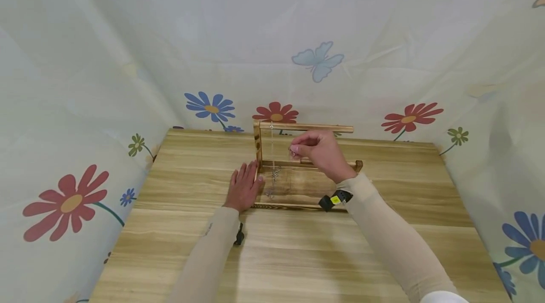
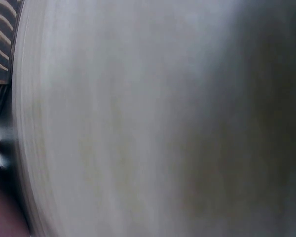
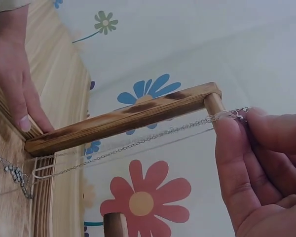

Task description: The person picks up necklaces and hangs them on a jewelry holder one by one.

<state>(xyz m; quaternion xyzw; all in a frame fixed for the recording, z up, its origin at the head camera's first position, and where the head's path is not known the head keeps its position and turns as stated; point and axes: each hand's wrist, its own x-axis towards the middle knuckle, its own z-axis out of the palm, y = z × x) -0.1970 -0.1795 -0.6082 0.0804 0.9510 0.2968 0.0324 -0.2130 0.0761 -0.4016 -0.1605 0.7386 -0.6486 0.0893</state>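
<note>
A wooden jewelry stand [image 1: 257, 140] has one upright, a top bar [image 1: 315, 127] and a shallow tray base [image 1: 304, 181]. From the bar's left part hangs a silver chain necklace [image 1: 272, 151], its lower end lying in the tray. My left hand [image 1: 244, 187] rests with extended fingers on the stand's left end, beside the upright. Just below the bar, my right hand [image 1: 321, 154] pinches a fine chain [image 3: 242, 113] between thumb and fingers. How far that chain reaches is hard to make out.
A wooden tabletop [image 1: 179, 175] lies under the stand. Flower-printed cloth [image 1: 255, 33] encloses the back and sides, close behind the stand. The left wrist view is mostly blurred tabletop [image 2: 113, 123], with the stand's grooved dark edge [image 2: 0, 44] at upper left.
</note>
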